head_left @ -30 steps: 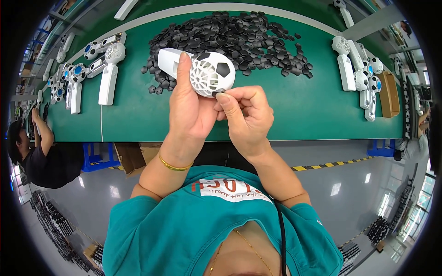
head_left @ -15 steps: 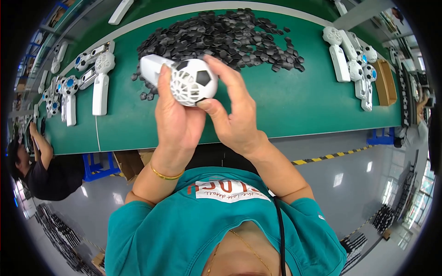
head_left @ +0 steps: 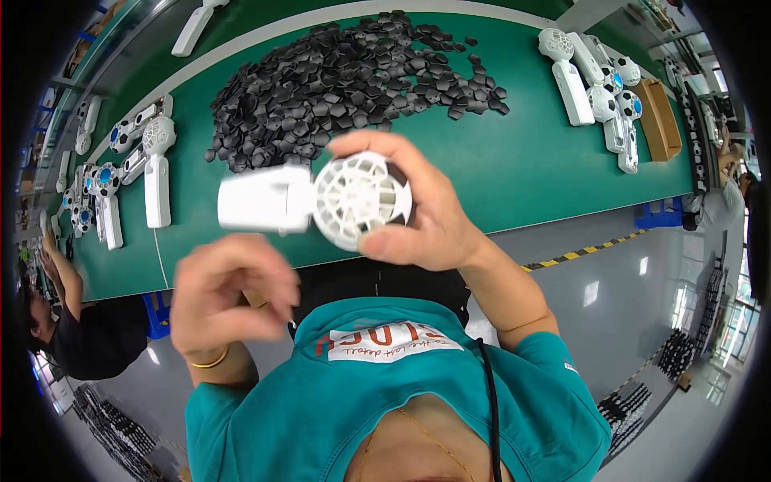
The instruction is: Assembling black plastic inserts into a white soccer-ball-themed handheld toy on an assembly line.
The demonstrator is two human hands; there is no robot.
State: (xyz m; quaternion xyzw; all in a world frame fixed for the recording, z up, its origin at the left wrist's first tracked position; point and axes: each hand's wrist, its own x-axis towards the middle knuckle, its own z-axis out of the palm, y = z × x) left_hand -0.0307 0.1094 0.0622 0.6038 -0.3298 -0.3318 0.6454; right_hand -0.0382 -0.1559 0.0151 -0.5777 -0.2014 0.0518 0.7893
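My right hand (head_left: pixel 418 210) grips the round head of a white handheld fan (head_left: pixel 359 201), thumb in front and fingers behind. The head has an openwork grille, with a bit of black at its right side. Its white handle (head_left: pixel 261 199) points left, slightly blurred, above the table's near edge. My left hand (head_left: pixel 234 297), a gold bangle at its wrist, is below the handle and apart from it. Its fingers are loosely bent, blurred, with a gap to the thumb and nothing visible between them.
A broad heap of black pentagonal pieces (head_left: pixel 321 92) covers the far middle of the green table (head_left: pixel 482 161). White fans (head_left: pixel 157 173) lie at the left, and more fans (head_left: pixel 590 84) lie at the right beside a cardboard box (head_left: pixel 660 120). Another person (head_left: pixel 84 329) sits at far left.
My left hand has let go of the fan and moved down and left. My right hand has brought the fan nearer, turning its grille up and its handle level to the left.
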